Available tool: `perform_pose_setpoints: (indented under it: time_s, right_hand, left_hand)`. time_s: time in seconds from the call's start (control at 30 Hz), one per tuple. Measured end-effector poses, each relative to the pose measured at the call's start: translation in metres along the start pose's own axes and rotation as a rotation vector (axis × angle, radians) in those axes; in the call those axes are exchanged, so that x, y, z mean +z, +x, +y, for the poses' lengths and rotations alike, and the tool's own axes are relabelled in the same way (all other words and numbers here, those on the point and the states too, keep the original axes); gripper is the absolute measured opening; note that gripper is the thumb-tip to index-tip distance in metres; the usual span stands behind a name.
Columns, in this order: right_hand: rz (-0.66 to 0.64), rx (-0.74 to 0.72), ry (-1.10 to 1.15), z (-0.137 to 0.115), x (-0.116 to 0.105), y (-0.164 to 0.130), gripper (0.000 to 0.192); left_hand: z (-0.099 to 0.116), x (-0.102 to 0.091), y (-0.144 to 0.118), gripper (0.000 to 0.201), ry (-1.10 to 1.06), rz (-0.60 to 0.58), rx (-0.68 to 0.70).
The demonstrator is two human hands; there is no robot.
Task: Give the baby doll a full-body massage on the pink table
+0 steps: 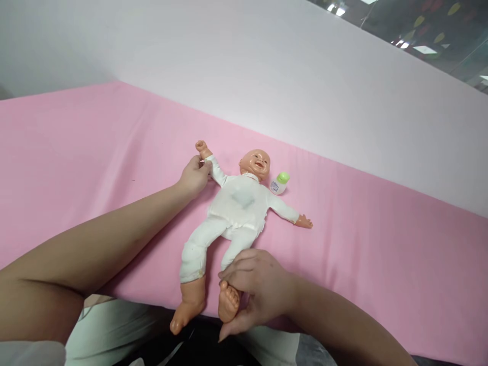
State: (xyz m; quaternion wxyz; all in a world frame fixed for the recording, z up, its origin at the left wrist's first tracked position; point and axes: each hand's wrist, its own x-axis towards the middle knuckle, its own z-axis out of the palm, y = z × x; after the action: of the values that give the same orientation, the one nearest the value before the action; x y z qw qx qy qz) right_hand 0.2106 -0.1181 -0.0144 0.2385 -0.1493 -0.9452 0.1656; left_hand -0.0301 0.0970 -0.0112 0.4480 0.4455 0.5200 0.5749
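A baby doll (238, 201) with a white cloth body lies on its back on a pink sheet (354, 254), its head away from me. The cloth on its chest has a greyish patch. My left hand (195, 177) is closed around the doll's arm on the left, just below its plastic hand. Around the lower leg and foot nearest the right, my right hand (257, 284) is curled, its thumb beside the sole. The doll's other foot (186, 305) hangs at the sheet's front edge, untouched. A small bottle (280, 183) with a green cap lies beside the doll's head.
A white wall (244, 66) rises behind the pink-covered surface. At the upper right is a dark glass panel (412, 35) with reflected lights and leaf shapes. My light trousers (114, 330) are below the front edge.
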Motion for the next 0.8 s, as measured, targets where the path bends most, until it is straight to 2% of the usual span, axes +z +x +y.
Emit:
perform_pose_setpoints:
  time_s: [0.17,0.23,0.4,0.53,0.63,0.7,0.8]
  right_hand:
    - [0.318,-0.102,-0.018,-0.013,-0.030,0.008,0.075]
    - [0.375,-0.080,-0.107,-0.020,-0.044,0.009,0.071]
    - [0.519,0.044,-0.345,-0.019,-0.056,0.007,0.058]
    - [0.480,0.227,-0.401,0.007,-0.052,0.006,0.059]
    - [0.432,0.341,-0.364,0.029,-0.049,0.007,0.058]
    - [0.429,0.359,-0.361,0.036,-0.046,0.008,0.059]
    - [0.423,0.320,-0.397,0.033,-0.046,0.010,0.059]
  left_hand:
    - [0.006,-0.001,-0.018,0.054,0.348,-0.114,0.398]
    - [0.010,0.000,-0.026,0.061,0.479,-0.207,0.550]
    - [0.013,0.006,-0.038,0.058,0.807,-0.389,0.819]
    - [0.013,0.009,-0.037,0.052,0.907,-0.509,0.895]
    - [0.014,0.010,-0.034,0.052,0.941,-0.545,0.900]
    - [0.014,0.010,-0.034,0.052,0.949,-0.554,0.896]
    - [0.014,0.010,-0.037,0.052,0.904,-0.540,0.852]
